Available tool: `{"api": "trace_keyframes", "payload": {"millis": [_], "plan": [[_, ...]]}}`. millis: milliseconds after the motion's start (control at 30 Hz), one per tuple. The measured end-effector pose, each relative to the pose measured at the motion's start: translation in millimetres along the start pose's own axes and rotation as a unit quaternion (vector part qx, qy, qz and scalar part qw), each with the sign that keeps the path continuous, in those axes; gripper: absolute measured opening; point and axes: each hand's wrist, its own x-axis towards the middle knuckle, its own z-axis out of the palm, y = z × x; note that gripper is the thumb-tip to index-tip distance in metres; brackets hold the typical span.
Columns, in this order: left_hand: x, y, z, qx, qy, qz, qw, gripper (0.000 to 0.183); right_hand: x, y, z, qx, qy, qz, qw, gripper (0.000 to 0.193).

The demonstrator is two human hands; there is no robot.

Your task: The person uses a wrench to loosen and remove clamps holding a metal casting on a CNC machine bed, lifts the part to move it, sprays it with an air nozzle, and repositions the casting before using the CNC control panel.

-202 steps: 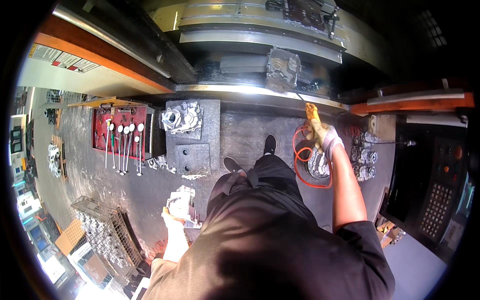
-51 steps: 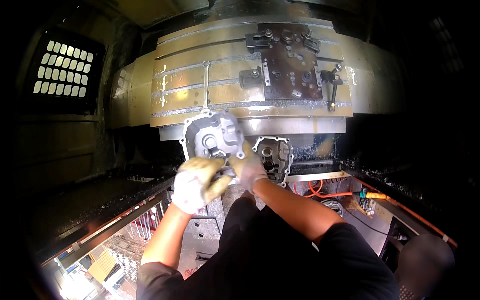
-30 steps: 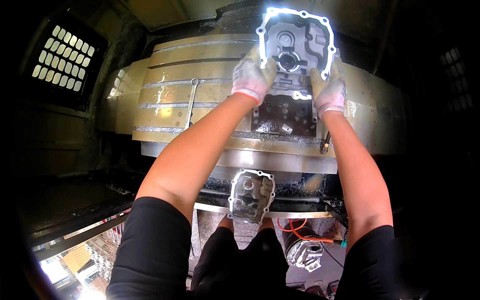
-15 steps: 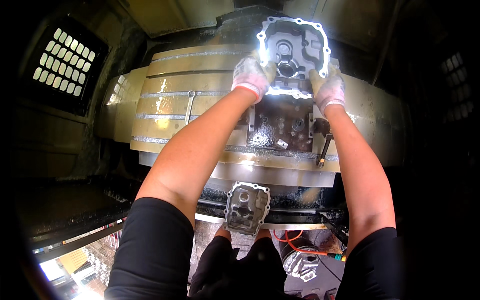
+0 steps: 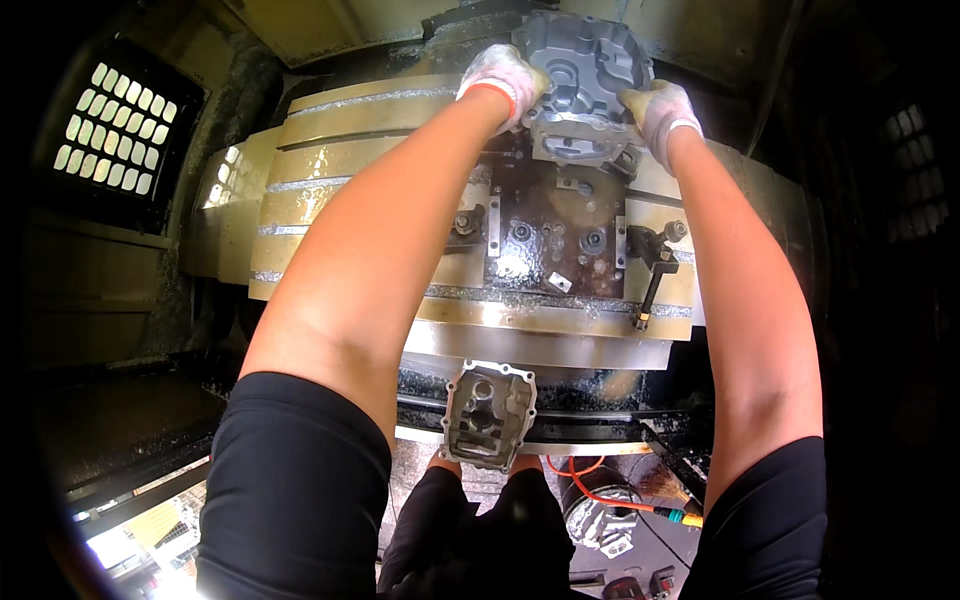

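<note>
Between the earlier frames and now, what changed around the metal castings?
The light-grey open metal casting moved forward and right, over the far part of the dark-brown rectangular plate, and tilted; contact is unclear. The white-gloved left hand and white-gloved right hand grip it. The darker-grey metal casting stayed at the pale front ledge.

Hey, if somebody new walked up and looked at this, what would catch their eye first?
Probably the big grey metal casing at the top of the picture, gripped between the gloved left hand and right hand. Next might come a similar second casing, low in the middle, near the person's legs. The bright grid of panes also stands out at the far left.
</note>
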Motion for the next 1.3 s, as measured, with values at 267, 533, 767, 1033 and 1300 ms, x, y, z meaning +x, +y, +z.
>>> {"api": "trace_keyframes", "payload": {"millis": [267,533,767,1033,1300], "plan": [[2,1,9,-0.005,-0.024,-0.053,0.998,0.042,17,10,2,0.052,-0.078,0.059,0.994,0.051],[-11,22,34,0.034,-0.013,-0.111,0.993,0.066,11,-1,10,-0.39,-0.086,-0.099,0.912,0.042],[-19,27,38,0.2,-0.022,-0.075,0.977,0.046,-4,-19,16,-0.306,-0.002,0.012,0.952,0.037],[2,3,55,0.218,-0.015,-0.023,0.976,0.033,-12,-18,9,-0.492,-0.093,-0.087,0.861,0.049],[17,-14,56,-0.034,0.142,0.051,0.988,0.032,-7,21,-3,-0.431,-0.071,-0.173,0.883,0.048]]}}
